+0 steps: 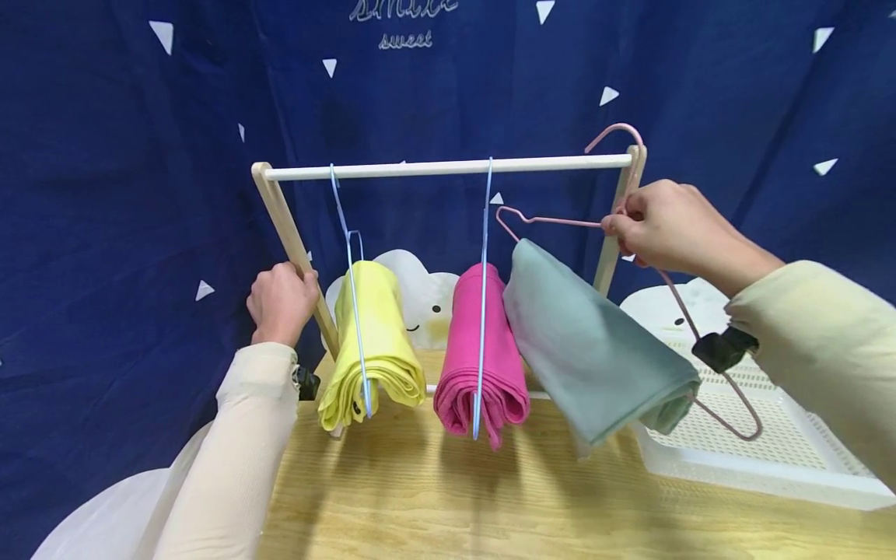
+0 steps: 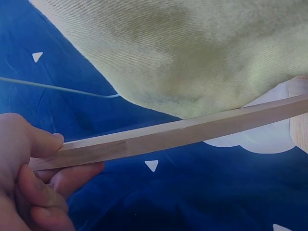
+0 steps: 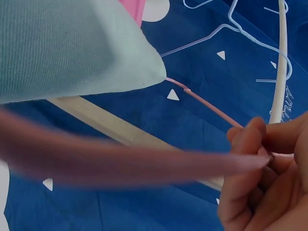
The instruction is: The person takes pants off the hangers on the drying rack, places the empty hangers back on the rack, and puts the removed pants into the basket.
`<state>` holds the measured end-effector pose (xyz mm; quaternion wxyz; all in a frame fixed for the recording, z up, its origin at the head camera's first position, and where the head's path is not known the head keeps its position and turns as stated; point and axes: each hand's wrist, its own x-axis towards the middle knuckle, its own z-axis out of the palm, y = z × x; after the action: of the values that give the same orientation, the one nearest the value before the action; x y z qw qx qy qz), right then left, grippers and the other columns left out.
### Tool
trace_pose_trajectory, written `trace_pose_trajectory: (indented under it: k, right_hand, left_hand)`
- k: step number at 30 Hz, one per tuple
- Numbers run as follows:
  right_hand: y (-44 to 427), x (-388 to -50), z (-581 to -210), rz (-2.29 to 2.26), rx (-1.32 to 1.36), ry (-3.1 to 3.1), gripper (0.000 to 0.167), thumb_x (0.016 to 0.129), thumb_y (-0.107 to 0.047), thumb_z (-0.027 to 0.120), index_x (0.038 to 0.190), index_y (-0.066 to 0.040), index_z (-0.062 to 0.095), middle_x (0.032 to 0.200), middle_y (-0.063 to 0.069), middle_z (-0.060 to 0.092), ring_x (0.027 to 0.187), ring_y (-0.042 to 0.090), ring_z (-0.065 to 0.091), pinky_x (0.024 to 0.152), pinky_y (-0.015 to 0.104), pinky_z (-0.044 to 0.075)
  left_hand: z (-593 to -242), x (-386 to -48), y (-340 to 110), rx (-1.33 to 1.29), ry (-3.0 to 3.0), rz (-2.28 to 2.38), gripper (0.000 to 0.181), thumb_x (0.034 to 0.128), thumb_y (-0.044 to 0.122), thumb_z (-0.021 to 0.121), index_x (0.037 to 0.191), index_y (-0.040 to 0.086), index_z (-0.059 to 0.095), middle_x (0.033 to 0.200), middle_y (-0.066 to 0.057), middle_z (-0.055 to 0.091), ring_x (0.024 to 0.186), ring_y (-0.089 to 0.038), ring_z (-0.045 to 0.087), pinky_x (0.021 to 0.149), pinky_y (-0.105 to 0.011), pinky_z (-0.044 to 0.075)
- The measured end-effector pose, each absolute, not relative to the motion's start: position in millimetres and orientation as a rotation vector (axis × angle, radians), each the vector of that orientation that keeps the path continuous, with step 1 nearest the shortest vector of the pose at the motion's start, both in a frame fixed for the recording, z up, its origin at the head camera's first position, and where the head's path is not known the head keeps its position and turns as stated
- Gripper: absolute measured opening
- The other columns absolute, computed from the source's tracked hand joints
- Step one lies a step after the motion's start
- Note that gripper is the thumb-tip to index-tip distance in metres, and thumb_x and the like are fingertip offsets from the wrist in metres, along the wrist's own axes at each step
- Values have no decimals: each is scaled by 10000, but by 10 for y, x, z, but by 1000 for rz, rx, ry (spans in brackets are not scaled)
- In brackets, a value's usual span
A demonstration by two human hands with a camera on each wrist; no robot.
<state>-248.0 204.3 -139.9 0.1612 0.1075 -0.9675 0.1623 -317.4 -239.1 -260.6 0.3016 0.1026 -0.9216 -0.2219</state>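
Note:
My left hand (image 1: 283,303) grips the left wooden upright (image 1: 283,222) of a small clothes rack, thumb on one face and fingers round the other in the left wrist view (image 2: 43,168). With my right hand (image 1: 665,222) I pinch a pink wire hanger (image 1: 570,222) below its hook. The hook stands just above the right end of the white rail (image 1: 448,166); whether it touches is unclear. A folded pale teal cloth (image 1: 595,342) hangs tilted over the hanger's lower bar. Yellow cloth (image 1: 367,342) and magenta cloth (image 1: 481,358) hang on blue hangers from the rail.
On the right, a white perforated basket (image 1: 742,470) stands on the wooden table (image 1: 448,505), partly behind the right sleeve and hanger. A dark blue curtain (image 1: 126,194) with white triangles and smiling clouds covers the back. Black wrist cameras (image 1: 724,350) sit at both cuffs.

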Motion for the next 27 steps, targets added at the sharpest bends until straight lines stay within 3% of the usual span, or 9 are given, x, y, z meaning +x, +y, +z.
trace_pose_trajectory:
  k: [7, 27]
  right_hand:
    - [2140, -2362, -1400, 376, 323, -2778, 392, 999, -300, 536, 716, -66, 670, 581, 28, 594, 562, 176, 549, 526, 323, 404]
    - [2435, -2122, -1311, 366, 303, -2857, 362, 1015, -313, 545, 802, -46, 662, 618, 36, 572, 610, 193, 514, 532, 322, 351]
  left_hand:
    - [-2609, -3171, -2404, 267, -2441, -593, 388, 979, 316, 526, 902, -30, 683, 927, -286, 689, 908, -478, 632, 737, -575, 487]
    - [-2602, -3166, -2397, 283, -2468, -574, 398, 972, 332, 521, 900, -22, 687, 983, -304, 685, 940, -489, 626, 733, -580, 483]
